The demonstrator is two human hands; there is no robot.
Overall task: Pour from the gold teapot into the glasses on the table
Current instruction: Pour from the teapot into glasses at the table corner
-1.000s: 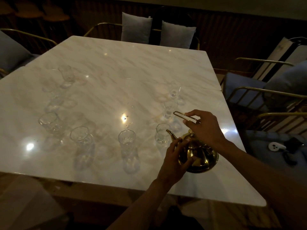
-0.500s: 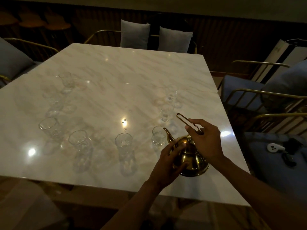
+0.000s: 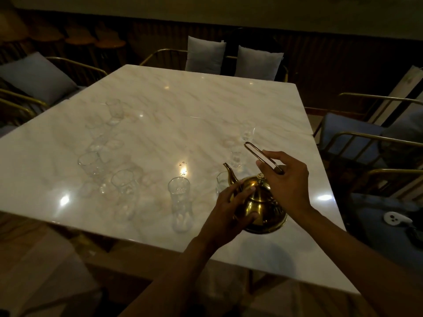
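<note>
The gold teapot (image 3: 263, 208) stands on the white marble table (image 3: 183, 110) near its front right edge, spout pointing up and left. My left hand (image 3: 231, 210) is pressed around the pot's left side. My right hand (image 3: 287, 181) grips the thin wire handle, which sticks up and back above the lid. Several clear glasses stand in an arc: one (image 3: 179, 194) left of the pot, one (image 3: 223, 185) just behind the spout and partly hidden, two more (image 3: 236, 157) behind it, others (image 3: 124, 185) along the left.
Gold-framed chairs with grey cushions (image 3: 204, 57) ring the table on the far, left and right sides. A white controller (image 3: 394, 218) lies on a dark seat at the right. The table's front edge runs close to my forearms.
The teapot has shifted slightly left and nearer the glass by its spout, and the view has tilted down. Both hands keep their hold.
</note>
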